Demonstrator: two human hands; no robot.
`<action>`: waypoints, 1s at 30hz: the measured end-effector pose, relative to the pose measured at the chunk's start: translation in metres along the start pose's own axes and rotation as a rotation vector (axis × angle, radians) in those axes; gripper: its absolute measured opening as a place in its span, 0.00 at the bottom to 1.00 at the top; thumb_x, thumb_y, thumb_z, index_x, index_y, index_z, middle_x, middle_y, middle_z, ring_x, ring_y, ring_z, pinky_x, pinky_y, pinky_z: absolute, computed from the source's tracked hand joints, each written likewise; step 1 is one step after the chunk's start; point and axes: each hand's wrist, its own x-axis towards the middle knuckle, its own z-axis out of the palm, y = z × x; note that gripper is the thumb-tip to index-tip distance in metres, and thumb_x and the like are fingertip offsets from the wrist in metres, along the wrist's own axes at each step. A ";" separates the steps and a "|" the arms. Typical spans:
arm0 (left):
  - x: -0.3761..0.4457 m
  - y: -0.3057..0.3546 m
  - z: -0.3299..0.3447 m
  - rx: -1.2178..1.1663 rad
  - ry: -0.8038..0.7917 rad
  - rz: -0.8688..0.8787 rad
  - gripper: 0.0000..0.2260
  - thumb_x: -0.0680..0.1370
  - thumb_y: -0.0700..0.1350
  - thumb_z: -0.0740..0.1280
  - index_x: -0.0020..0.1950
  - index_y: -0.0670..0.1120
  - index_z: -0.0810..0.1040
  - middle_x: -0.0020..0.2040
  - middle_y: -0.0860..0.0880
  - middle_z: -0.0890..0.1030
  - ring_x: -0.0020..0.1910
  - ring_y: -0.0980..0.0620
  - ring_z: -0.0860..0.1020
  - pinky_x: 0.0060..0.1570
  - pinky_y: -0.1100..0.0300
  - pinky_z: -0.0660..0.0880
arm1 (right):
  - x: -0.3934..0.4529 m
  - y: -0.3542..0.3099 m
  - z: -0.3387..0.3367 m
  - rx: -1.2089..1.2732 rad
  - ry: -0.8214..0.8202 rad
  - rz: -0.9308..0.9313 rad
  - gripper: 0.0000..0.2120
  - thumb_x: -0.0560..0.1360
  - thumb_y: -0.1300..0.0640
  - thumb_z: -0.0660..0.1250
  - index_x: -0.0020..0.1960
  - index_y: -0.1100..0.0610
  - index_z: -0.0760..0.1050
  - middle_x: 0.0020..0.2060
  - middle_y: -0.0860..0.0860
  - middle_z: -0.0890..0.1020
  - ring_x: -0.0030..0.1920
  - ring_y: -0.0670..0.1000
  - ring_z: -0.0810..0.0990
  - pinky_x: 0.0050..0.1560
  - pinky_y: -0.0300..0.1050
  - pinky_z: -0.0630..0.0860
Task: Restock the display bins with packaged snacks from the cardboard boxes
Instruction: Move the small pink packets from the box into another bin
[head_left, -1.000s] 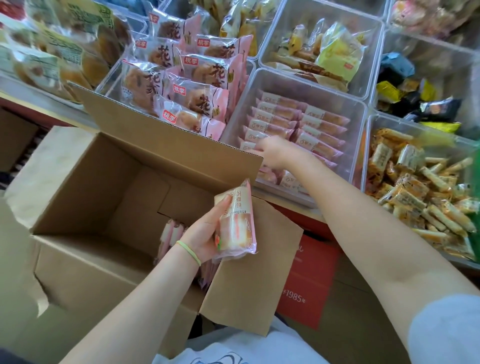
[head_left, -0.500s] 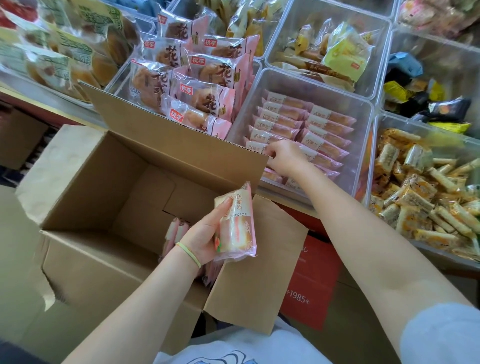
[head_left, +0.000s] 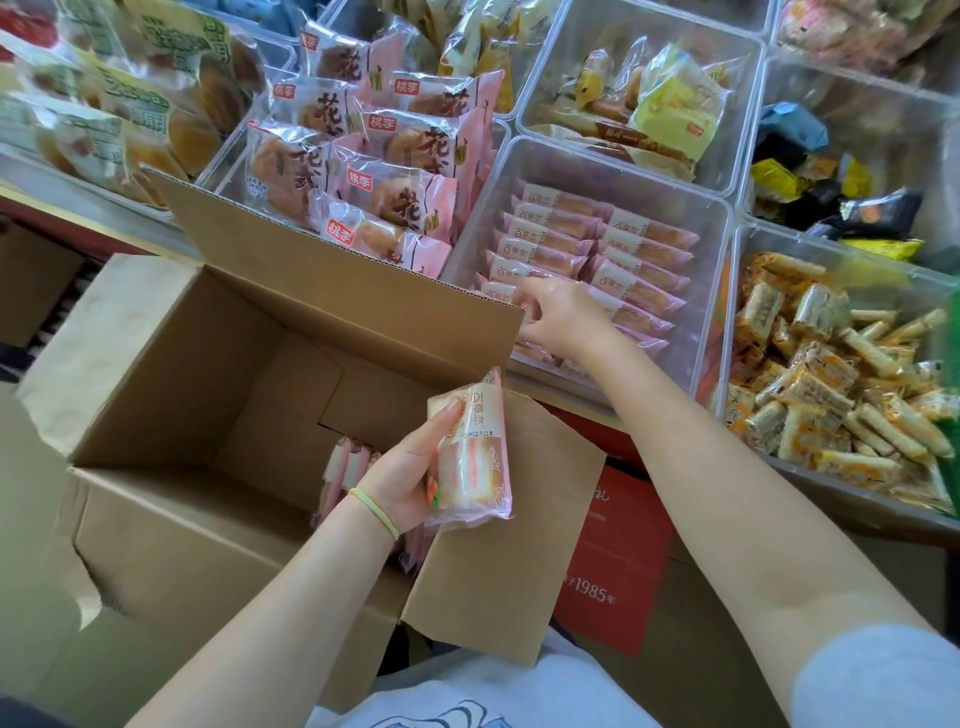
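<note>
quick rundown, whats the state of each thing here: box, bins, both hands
cardboard box: flaps open, a few pink packs left inside
clear bin: partly filled with two rows of pink packs
left hand: grips a pink snack pack over the box
right hand: in the bin, fingers curled on the packs, grip unclear

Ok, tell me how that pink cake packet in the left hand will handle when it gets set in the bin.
The cake packet is probably light: the left hand holds it upright by one edge. Its glossy film looks slippery and crinkly. The cake inside seems soft, so a hard squeeze would likely dent it.
</note>
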 end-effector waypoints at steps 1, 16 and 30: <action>0.000 0.000 0.000 -0.001 0.001 0.000 0.22 0.72 0.58 0.68 0.62 0.47 0.80 0.53 0.45 0.85 0.50 0.47 0.84 0.47 0.52 0.81 | 0.002 -0.002 0.002 -0.061 -0.012 -0.018 0.18 0.78 0.50 0.67 0.68 0.47 0.73 0.57 0.49 0.79 0.54 0.53 0.78 0.48 0.48 0.80; 0.002 -0.001 -0.004 -0.016 0.017 -0.023 0.25 0.72 0.58 0.68 0.65 0.46 0.78 0.52 0.45 0.84 0.48 0.47 0.84 0.46 0.51 0.81 | 0.036 -0.016 0.027 -0.198 -0.076 -0.027 0.08 0.80 0.58 0.60 0.46 0.51 0.76 0.40 0.51 0.79 0.43 0.54 0.80 0.38 0.46 0.76; 0.001 0.000 -0.010 -0.047 0.035 -0.015 0.23 0.73 0.58 0.69 0.63 0.47 0.80 0.54 0.45 0.84 0.50 0.46 0.84 0.49 0.51 0.81 | 0.022 0.001 0.012 -0.287 -0.167 0.017 0.16 0.77 0.52 0.69 0.63 0.54 0.73 0.55 0.53 0.78 0.44 0.53 0.80 0.36 0.45 0.77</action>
